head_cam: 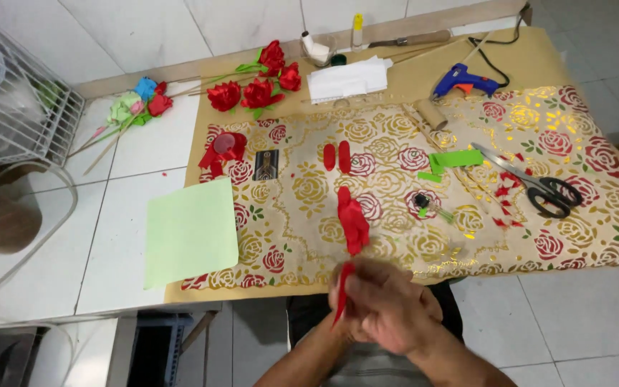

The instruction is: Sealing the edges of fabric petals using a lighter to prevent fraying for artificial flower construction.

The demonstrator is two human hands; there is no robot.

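Observation:
My two hands meet at the near edge of the table, fingers closed together. My right hand (399, 308) lies over my left hand (344, 304), which is mostly hidden. A narrow red ribbon strip (342, 292) is pinched between them and hangs down on the left side. Just beyond the hands a crumpled bunch of red ribbon pieces (353, 221) lies on the gold and red rose-patterned cloth (302, 190). Two small red oval petals (336, 156) lie farther back on the cloth.
Black-handled scissors (539, 185) and green paper strips (456, 160) lie right. A blue glue gun (463, 79), cardboard tube (431, 113), white folded paper (345, 79) and finished red ribbon roses (256, 87) sit at the back. A light green sheet (190, 233) lies left, a wire cage (16, 107) far left.

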